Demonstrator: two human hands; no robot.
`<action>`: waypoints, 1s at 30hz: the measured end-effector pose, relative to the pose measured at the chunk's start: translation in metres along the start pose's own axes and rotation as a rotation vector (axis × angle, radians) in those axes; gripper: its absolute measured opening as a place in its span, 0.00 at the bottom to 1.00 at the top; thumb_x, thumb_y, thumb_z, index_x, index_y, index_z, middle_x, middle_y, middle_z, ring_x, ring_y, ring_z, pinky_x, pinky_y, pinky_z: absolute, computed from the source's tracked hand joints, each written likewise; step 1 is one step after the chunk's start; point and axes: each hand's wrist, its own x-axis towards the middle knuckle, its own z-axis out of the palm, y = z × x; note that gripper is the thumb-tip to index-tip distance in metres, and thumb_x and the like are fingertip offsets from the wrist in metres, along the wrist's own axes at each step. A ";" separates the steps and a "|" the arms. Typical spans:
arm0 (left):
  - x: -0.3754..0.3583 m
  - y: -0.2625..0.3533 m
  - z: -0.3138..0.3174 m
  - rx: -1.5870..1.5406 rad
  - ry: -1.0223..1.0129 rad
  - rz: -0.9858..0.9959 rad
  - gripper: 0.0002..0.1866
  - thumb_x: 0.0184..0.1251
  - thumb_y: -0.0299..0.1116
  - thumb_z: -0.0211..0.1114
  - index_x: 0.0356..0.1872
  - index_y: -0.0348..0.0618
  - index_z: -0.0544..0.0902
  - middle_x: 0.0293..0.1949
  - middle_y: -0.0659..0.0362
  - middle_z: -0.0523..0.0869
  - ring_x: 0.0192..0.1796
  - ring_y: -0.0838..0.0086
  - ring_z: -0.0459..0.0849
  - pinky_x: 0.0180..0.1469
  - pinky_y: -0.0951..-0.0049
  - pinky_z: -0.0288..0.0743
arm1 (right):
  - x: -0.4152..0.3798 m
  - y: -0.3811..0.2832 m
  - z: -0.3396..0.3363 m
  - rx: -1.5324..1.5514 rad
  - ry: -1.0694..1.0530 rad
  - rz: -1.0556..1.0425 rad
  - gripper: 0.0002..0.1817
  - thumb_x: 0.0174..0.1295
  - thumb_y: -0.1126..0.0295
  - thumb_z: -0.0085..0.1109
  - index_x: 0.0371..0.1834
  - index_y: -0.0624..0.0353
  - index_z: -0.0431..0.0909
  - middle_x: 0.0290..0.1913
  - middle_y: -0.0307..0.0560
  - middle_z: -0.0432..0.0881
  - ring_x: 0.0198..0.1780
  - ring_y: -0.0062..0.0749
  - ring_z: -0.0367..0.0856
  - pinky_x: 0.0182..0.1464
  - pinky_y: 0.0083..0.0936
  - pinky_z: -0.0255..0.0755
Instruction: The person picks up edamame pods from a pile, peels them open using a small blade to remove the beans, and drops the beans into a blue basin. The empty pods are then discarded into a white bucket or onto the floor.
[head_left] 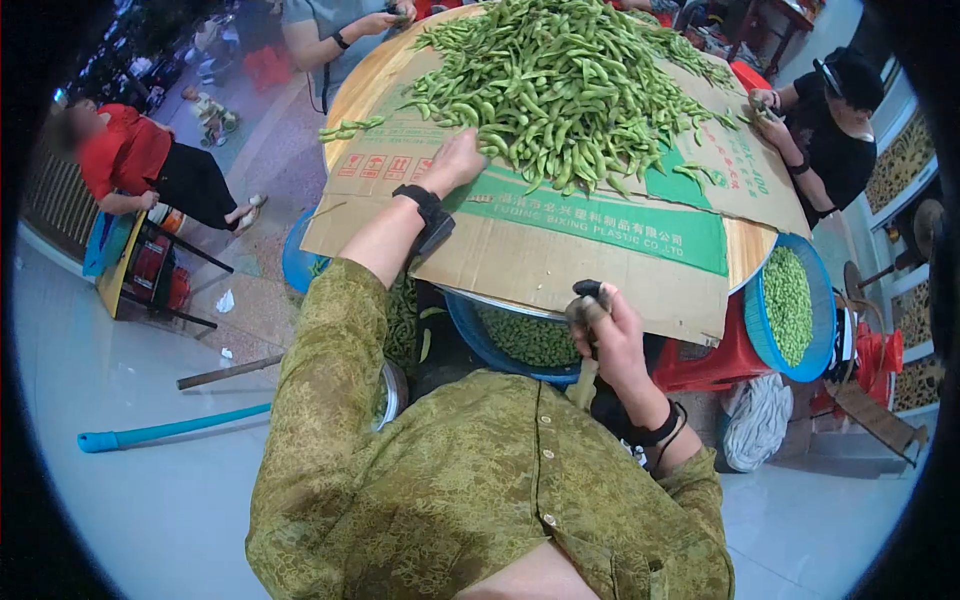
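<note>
Pods [565,85]: a high green heap on the cardboard [560,250] that covers the round bench [375,75], filling the middle and far side. By far the larger share looks unworked; a few loose pods [350,127] lie at the left edge.

My left hand [455,160]: stretched out to the near foot of the heap, fingers spread flat on the pods, nothing clamped in it.

My right hand [600,325]: held back at the near edge, below the cardboard's overhang, its grip closed around a small dark tool [590,292]; what kind of tool, I cannot tell.

Basin [480,335]: blue, under the near edge just beside my right hand, holding a shallow layer of green. I judge this the finished lot, small against the heap.

Second basin [790,305]: blue, off the right edge, well filled with green.

Other workers: one in black [845,140] at the right edge, one in grey [340,30] at the far left edge, each with hands at the pods.

I judge the job early, most of it left.
</note>
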 end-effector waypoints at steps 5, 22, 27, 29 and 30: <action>-0.006 -0.006 -0.008 0.010 -0.061 0.116 0.10 0.55 0.31 0.60 0.36 0.37 0.80 0.39 0.42 0.83 0.44 0.47 0.82 0.46 0.56 0.75 | 0.003 0.028 0.005 0.447 -0.011 0.186 0.10 0.70 0.67 0.48 0.50 0.59 0.72 0.29 0.40 0.72 0.23 0.19 0.67 0.20 0.17 0.65; -0.179 0.101 -0.021 -1.199 -0.712 -0.054 0.07 0.70 0.29 0.56 0.42 0.39 0.79 0.31 0.66 0.79 0.28 0.87 0.75 0.28 0.87 0.68 | 0.011 0.017 0.011 0.356 0.032 0.041 0.16 0.70 0.68 0.43 0.58 0.58 0.68 0.29 0.39 0.71 0.20 0.18 0.64 0.17 0.15 0.58; -0.188 0.100 -0.007 -1.218 -0.686 -0.018 0.07 0.69 0.28 0.56 0.43 0.38 0.78 0.32 0.66 0.79 0.30 0.86 0.74 0.29 0.85 0.66 | 0.007 0.018 0.008 0.547 -0.135 0.062 0.15 0.72 0.67 0.40 0.57 0.57 0.68 0.32 0.41 0.73 0.19 0.19 0.63 0.17 0.15 0.58; -0.190 0.100 -0.006 -1.244 -0.673 -0.015 0.06 0.70 0.28 0.56 0.42 0.38 0.78 0.32 0.66 0.79 0.31 0.86 0.74 0.30 0.85 0.67 | 0.006 0.016 0.010 0.568 -0.133 0.069 0.14 0.72 0.66 0.41 0.56 0.58 0.68 0.32 0.41 0.73 0.19 0.19 0.63 0.17 0.15 0.58; -0.190 0.098 -0.004 -1.213 -0.655 0.048 0.06 0.70 0.28 0.56 0.42 0.38 0.78 0.32 0.67 0.79 0.31 0.86 0.74 0.31 0.85 0.68 | 0.005 0.015 0.010 0.591 -0.130 0.070 0.13 0.72 0.66 0.42 0.55 0.58 0.69 0.31 0.41 0.73 0.19 0.19 0.63 0.17 0.15 0.58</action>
